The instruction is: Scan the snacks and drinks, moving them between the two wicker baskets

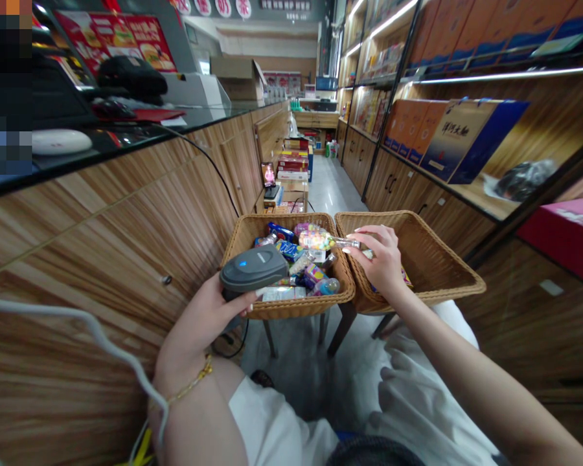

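Note:
My left hand (208,317) grips a grey handheld barcode scanner (252,270), with its dark head facing up and to the right. My right hand (381,262) holds a clear plastic candy bottle (320,241) by its narrow end, and the bottle's body reaches over the left wicker basket (291,308). That basket is full of colourful packaged snacks and small bottles. My right hand sits above the right wicker basket (425,249), where a yellow packet (405,278) lies partly hidden behind my hand.
The two baskets touch side by side on dark-legged stands. A wood-panelled counter with a black glass top runs along the left, and a white cable hangs in front of it. Boxed goods fill lit shelves on the right. A phone and stacked boxes stand further down the aisle.

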The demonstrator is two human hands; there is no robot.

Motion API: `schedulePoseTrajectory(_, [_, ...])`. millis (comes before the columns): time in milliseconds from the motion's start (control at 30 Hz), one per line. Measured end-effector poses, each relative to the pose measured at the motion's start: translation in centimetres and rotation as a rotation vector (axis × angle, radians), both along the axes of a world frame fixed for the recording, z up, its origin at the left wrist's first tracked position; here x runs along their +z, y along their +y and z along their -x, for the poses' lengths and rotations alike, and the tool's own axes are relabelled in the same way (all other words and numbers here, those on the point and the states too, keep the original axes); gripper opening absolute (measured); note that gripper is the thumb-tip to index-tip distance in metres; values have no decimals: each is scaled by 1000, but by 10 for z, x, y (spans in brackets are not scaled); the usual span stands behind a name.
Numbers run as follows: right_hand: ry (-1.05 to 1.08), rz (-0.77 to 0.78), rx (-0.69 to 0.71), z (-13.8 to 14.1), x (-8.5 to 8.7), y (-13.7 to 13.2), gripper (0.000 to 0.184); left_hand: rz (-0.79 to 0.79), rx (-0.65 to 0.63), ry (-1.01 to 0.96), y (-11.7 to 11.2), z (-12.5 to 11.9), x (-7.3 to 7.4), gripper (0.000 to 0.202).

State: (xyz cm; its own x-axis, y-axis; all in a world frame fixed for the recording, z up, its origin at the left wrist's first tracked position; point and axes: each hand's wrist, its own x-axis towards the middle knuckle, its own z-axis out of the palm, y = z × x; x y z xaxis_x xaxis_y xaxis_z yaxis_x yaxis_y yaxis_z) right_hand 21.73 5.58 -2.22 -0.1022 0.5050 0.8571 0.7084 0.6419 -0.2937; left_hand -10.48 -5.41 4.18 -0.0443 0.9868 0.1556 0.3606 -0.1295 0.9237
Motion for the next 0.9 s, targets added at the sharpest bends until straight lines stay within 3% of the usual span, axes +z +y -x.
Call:
schedulePoseTrajectory(700, [24, 18, -11, -1, 4, -6, 13, 12, 39, 46, -5, 2, 10, 31])
schedulePoseTrajectory(900, [17, -75, -82, -10, 12, -2, 11, 47, 61, 38, -4, 4, 10, 31])
